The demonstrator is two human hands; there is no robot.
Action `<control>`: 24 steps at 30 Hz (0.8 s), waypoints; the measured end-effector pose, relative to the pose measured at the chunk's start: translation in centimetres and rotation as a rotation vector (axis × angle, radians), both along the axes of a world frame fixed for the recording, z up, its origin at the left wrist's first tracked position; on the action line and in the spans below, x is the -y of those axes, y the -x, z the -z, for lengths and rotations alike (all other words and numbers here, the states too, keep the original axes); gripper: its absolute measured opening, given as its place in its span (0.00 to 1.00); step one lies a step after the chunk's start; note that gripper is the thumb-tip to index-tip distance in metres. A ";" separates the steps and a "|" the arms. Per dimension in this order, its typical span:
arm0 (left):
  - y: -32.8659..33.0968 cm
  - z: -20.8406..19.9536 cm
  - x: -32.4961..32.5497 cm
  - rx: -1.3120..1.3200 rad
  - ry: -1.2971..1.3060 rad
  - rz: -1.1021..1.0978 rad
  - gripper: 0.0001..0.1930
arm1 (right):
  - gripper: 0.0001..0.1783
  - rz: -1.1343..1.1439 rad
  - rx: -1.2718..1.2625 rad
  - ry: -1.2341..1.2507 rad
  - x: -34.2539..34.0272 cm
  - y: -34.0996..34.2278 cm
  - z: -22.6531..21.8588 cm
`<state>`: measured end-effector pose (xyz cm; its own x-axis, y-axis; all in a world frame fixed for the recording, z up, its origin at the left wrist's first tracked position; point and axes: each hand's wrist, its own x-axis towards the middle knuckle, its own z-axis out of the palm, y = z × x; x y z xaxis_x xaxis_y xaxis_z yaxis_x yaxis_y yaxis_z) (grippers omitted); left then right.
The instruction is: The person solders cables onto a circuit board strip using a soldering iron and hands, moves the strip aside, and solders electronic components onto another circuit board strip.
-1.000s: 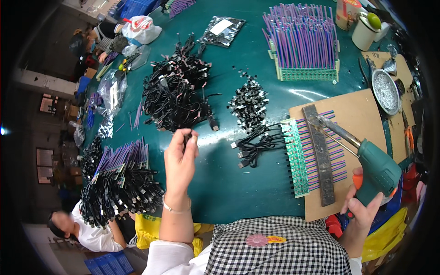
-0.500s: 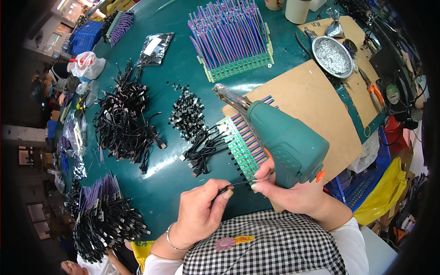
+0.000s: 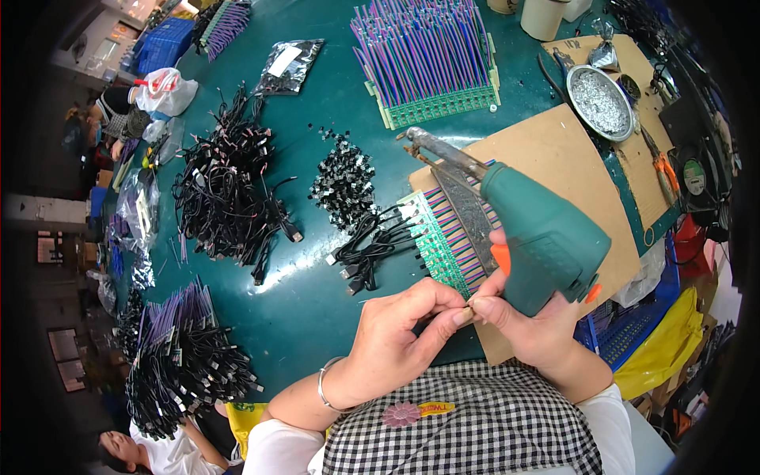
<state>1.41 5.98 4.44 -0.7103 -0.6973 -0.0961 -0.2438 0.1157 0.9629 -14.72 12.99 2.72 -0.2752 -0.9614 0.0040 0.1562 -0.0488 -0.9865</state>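
Observation:
My right hand [image 3: 532, 323] is wrapped round the handle of a green soldering gun [image 3: 546, 229] with an orange trigger, its metal tip pointing up and left. The right thumb and a finger also pinch together at the fingertips of my left hand [image 3: 401, 328]. Closed on a thin black cable, the left hand hides nearly all of it. Just beyond both hands lies a green circuit board strip [image 3: 434, 241], with multicoloured wires along its right side. Several black USB cables [image 3: 372, 249] run from its upper left edge.
Beyond the strip stands a dense block of purple wires on green boards [image 3: 435, 99]. Black cable piles [image 3: 226, 190] and small black parts [image 3: 344, 186] lie left. Cardboard [image 3: 546, 162], a metal bowl [image 3: 599, 103] and orange-handled pliers [image 3: 663, 170] are right. Another person sits lower left.
My left hand has moved right until its fingertips meet the right hand's, covering the cable stretch that showed between them. The whole view has shifted slightly.

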 end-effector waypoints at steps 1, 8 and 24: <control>0.0 0.0 0.0 0.013 -0.058 -0.010 0.05 | 0.11 0.010 0.075 -0.033 -0.1 0.0 0.1; 0.6 0.3 -0.3 -0.171 -0.363 -0.143 0.02 | 0.23 0.027 0.036 -0.079 -0.1 0.6 0.3; 0.7 1.3 -0.7 -0.090 -0.152 -0.211 0.01 | 0.05 0.065 0.148 -0.073 0.4 -0.2 -0.2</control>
